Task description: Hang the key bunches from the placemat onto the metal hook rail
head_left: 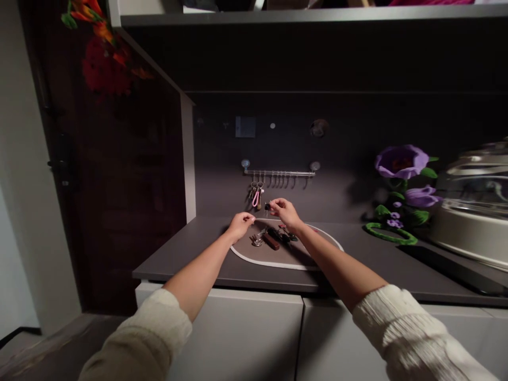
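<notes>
Above the mat, my right hand (286, 211) is closed in a pinch on keys (267, 207), a small dark-topped piece with thin metal parts hanging below. My left hand (240, 226) is lower and to the left, its thumb and fingertips pressed together over the mat's back left part. Anything between those fingertips is too small to make out. Beneath my hands, a brown mat (246, 251) with a white rim carries a pile of keys (257, 241), a reddish-brown key case (271, 242) and dark pieces (284, 236).
A clear rail (280, 173) with several hooks is fixed to the back wall; keys with a pink strap (256, 198) hang at its left. Purple flowers (401, 161), a dark flat slab (448, 267) and a domed white appliance (472, 233) stand right. A shelf (278, 19) overhangs the counter.
</notes>
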Demonstrator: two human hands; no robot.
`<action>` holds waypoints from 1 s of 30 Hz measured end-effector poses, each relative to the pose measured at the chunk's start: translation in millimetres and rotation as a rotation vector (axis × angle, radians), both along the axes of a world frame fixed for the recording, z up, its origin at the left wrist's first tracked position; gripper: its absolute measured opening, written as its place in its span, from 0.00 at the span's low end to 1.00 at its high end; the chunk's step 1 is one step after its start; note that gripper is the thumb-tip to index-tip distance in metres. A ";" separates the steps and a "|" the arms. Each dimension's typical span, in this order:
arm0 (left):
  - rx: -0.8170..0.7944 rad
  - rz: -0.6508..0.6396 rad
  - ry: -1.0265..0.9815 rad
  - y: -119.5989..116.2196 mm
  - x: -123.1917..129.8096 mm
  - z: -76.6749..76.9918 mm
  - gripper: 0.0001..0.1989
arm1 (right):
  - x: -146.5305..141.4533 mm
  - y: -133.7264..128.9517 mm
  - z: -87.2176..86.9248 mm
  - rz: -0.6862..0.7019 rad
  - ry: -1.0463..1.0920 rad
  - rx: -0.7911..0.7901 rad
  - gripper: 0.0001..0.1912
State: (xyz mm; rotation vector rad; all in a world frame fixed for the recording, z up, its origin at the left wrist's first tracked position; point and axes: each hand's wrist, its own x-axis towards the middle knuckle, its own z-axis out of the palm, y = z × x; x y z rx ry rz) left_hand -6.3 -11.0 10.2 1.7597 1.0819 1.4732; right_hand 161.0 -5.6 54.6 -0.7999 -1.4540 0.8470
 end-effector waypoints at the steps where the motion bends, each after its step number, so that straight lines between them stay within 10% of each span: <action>1: 0.007 0.006 0.016 1.0 0.1 -0.7 0.06 | -0.9 2.7 6.6 -0.009 0.028 -0.019 0.12; 13: 0.050 0.116 0.199 7.7 -1.7 -7.6 0.06 | -23.1 39.5 66.1 -0.173 0.187 -0.147 0.05; 30: 0.052 0.109 0.209 9.5 -0.4 -8.3 0.07 | -41.0 65.5 74.5 -0.318 0.254 -0.282 0.06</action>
